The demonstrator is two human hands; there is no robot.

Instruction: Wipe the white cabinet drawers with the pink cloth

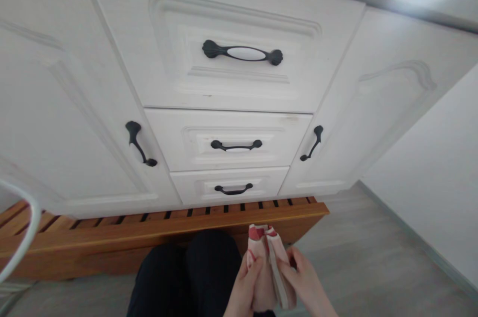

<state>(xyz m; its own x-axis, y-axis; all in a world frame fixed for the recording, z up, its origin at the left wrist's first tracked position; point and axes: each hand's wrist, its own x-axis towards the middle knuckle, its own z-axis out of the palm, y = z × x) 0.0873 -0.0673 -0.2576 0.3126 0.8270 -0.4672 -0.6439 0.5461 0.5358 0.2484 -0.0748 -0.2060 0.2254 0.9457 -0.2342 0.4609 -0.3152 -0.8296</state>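
Low in the head view, I hold a pair of small pale pink socks (260, 282) with red patches at their upper ends. They hang side by side with a narrow gap between them. My left hand (246, 279) is closed on the left side of the pair, its thumb lying across the front. Around the right sock (281, 262) my right hand (300, 274) is closed, thumb pressed on the cloth. The fingers behind the socks are hidden.
Ahead stands a white cabinet with a top drawer (239, 92), two lower drawers and side doors, all with dark handles. A slatted wooden bench (164, 227) runs along its base. My dark-clad knees (186, 277) are before it. A white curved tube (34, 217) is at left.
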